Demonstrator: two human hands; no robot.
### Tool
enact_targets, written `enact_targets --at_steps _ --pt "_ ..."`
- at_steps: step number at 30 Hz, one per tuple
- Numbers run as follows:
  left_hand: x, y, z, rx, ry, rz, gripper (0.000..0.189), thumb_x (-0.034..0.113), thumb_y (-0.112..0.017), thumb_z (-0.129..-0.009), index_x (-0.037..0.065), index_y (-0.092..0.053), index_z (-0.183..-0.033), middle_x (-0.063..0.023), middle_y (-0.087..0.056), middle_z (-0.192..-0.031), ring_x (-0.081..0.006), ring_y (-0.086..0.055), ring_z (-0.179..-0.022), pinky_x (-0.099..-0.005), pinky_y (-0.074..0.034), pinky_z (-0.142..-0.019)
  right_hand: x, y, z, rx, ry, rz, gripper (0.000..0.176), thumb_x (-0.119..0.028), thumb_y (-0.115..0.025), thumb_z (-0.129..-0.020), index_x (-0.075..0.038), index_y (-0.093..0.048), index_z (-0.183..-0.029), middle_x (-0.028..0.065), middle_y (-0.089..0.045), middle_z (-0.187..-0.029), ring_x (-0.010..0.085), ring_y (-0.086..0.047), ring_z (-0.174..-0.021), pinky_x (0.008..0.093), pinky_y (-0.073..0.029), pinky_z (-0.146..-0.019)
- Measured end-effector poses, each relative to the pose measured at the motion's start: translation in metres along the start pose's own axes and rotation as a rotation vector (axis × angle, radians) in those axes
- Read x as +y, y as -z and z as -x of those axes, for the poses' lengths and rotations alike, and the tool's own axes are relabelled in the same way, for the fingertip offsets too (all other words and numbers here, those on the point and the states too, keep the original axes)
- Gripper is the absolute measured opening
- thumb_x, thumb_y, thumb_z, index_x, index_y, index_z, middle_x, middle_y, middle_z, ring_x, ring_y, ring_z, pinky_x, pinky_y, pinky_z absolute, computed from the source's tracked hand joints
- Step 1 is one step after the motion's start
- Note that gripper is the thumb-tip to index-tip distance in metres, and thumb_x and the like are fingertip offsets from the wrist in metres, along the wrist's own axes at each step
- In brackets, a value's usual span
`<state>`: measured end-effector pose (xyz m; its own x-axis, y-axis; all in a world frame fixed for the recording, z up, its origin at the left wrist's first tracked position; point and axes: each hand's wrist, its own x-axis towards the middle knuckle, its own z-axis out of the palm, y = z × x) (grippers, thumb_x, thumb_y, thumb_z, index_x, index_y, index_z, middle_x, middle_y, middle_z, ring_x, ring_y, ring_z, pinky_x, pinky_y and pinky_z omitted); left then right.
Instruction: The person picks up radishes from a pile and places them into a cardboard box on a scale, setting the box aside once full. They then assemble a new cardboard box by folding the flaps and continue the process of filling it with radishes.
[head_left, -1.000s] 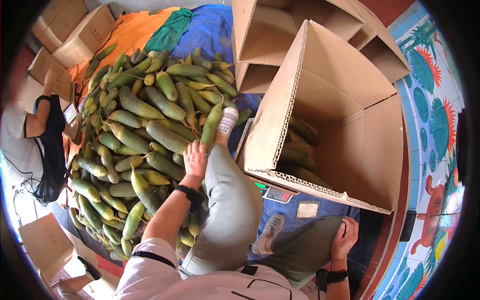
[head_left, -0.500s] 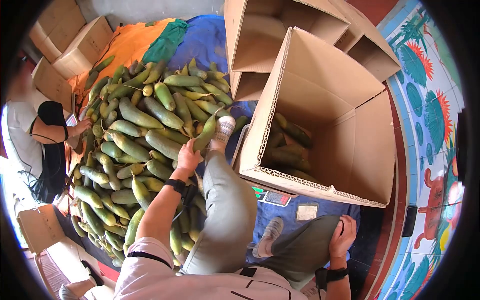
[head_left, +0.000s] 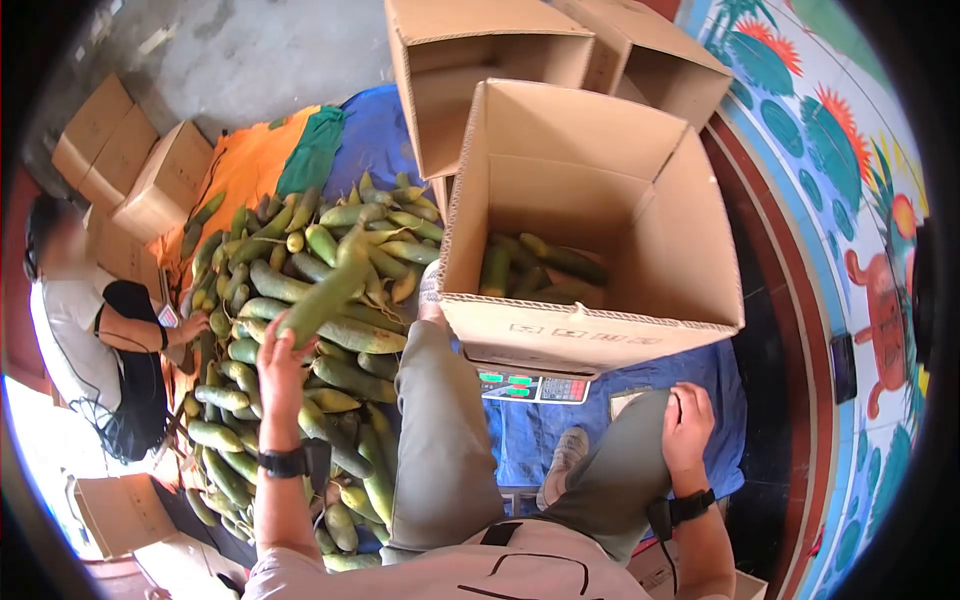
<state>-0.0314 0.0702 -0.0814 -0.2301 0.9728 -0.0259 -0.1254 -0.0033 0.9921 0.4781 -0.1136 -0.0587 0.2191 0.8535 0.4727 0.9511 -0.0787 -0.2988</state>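
Note:
Over the large pile of green radishes, my left hand grips the lower end of one long green radish, which is tilted up and to the right. My right hand rests on my right knee with its fingers curled; whether anything is in it is hidden. Several radishes lie at the bottom of the open cardboard box in front of me. That box stands on a scale with a lit display.
More open boxes stand behind the large one. A co-worker sits at the left, one hand at the pile's edge. Closed cartons are at the back left. A blue tarp lies under the scale; a painted tile wall runs along the right.
My left hand has moved left and lifted the radish above the pile. The view has shifted, so the box appears further left. My right hand is still on my knee.

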Motion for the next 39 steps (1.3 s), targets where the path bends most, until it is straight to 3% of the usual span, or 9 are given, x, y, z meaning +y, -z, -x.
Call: enact_targets --at_steps 2,5,12,18,20,24,30,33,39 --pt "0.037 -0.006 0.005 -0.053 -0.191 0.045 0.037 0.017 -0.051 -0.094 -0.001 -0.049 -0.127 -0.0150 -0.055 -0.124 -0.0226 -0.059 -0.105 -0.0346 -0.050 -0.085 -0.001 0.000 0.000 0.020 0.014 -0.006 0.013 -0.002 -0.059 -0.077 -0.001 -0.061 -0.090 0.0140 -0.061 -0.095 0.0322 -0.059 -0.087 0.0396 -0.048 -0.077" --pt "0.097 -0.030 0.016 -0.183 -0.308 0.077 0.042 0.020 -0.051 -0.095 -0.002 -0.045 -0.130 -0.0138 -0.056 -0.122 -0.0217 -0.059 -0.107 -0.0344 -0.048 -0.090 0.002 -0.001 0.002 0.046 0.022 -0.025 0.014 -0.002 -0.060 -0.077 -0.002 -0.061 -0.090 0.0128 -0.061 -0.095 0.0315 -0.059 -0.086 0.0396 -0.048 -0.077" --pt "0.161 -0.120 0.025 -0.470 -0.251 0.001 0.045 0.023 -0.050 -0.096 -0.006 -0.044 -0.129 -0.0146 -0.056 -0.120 -0.0212 -0.058 -0.107 -0.0370 -0.048 -0.091 0.001 0.002 0.006 0.107 0.018 -0.053 0.013 -0.004 -0.061 -0.077 -0.002 -0.061 -0.090 0.0118 -0.062 -0.095 0.0306 -0.059 -0.087 0.0398 -0.048 -0.079" --pt "0.180 -0.205 0.023 -0.584 -0.256 -0.239 0.041 0.022 -0.047 -0.097 -0.005 -0.047 -0.128 -0.0111 -0.059 -0.113 -0.0185 -0.060 -0.095 -0.0311 -0.049 -0.084 0.008 0.001 0.011 0.122 0.014 -0.061 0.010 -0.006 -0.061 -0.079 -0.002 -0.061 -0.088 0.0117 -0.062 -0.094 0.0300 -0.060 -0.087 0.0390 -0.049 -0.078" --pt "0.173 -0.225 0.011 -0.745 -0.256 -0.407 0.039 0.022 -0.052 -0.095 -0.001 -0.050 -0.126 -0.0098 -0.060 -0.108 -0.0168 -0.061 -0.090 -0.0290 -0.049 -0.078 0.009 0.002 0.010 0.149 0.035 -0.062 0.009 -0.006 -0.061 -0.080 -0.002 -0.061 -0.088 0.0115 -0.062 -0.093 0.0297 -0.060 -0.086 0.0384 -0.049 -0.077" --pt "0.159 -0.267 0.013 -0.796 -0.284 -0.670 0.036 0.020 -0.056 -0.092 0.003 -0.054 -0.124 -0.0068 -0.061 -0.101 -0.0138 -0.060 -0.082 -0.0272 -0.049 -0.075 0.009 0.004 0.010 0.168 0.033 -0.088 0.009 -0.005 -0.061 -0.080 -0.001 -0.061 -0.088 0.0115 -0.062 -0.092 0.0299 -0.060 -0.085 0.0383 -0.049 -0.076" --pt "0.138 -0.293 0.011 -0.940 -0.093 -0.864 0.036 0.017 -0.060 -0.088 0.005 -0.056 -0.121 -0.0021 -0.058 -0.091 -0.0104 -0.053 -0.072 -0.0250 -0.048 -0.072 0.014 0.001 0.011 0.178 0.044 -0.088 0.010 -0.004 -0.061 -0.079 -0.001 -0.061 -0.088 0.0121 -0.062 -0.093 0.0299 -0.061 -0.084 0.0379 -0.049 -0.076" --pt "0.131 -0.296 0.009 -0.954 -0.096 -0.864 0.035 0.016 -0.059 -0.088 0.005 -0.056 -0.121 -0.0035 -0.059 -0.095 -0.0117 -0.056 -0.079 -0.0261 -0.048 -0.078 0.014 0.001 0.010 0.171 0.039 -0.090 0.010 -0.004 -0.061 -0.079 0.000 -0.061 -0.089 0.0124 -0.062 -0.093 0.0301 -0.061 -0.084 0.0380 -0.050 -0.076" --pt "0.129 -0.277 0.018 -0.860 -0.276 -0.651 0.034 0.010 -0.056 -0.089 0.002 -0.054 -0.123 -0.0095 -0.060 -0.116 -0.0173 -0.055 -0.111 -0.0286 -0.042 -0.095 0.012 0.000 0.009 0.163 0.021 -0.104 0.011 -0.004 -0.061 -0.078 0.000 -0.061 -0.089 0.0126 -0.063 -0.094 0.0305 -0.061 -0.084 0.0380 -0.050 -0.076"
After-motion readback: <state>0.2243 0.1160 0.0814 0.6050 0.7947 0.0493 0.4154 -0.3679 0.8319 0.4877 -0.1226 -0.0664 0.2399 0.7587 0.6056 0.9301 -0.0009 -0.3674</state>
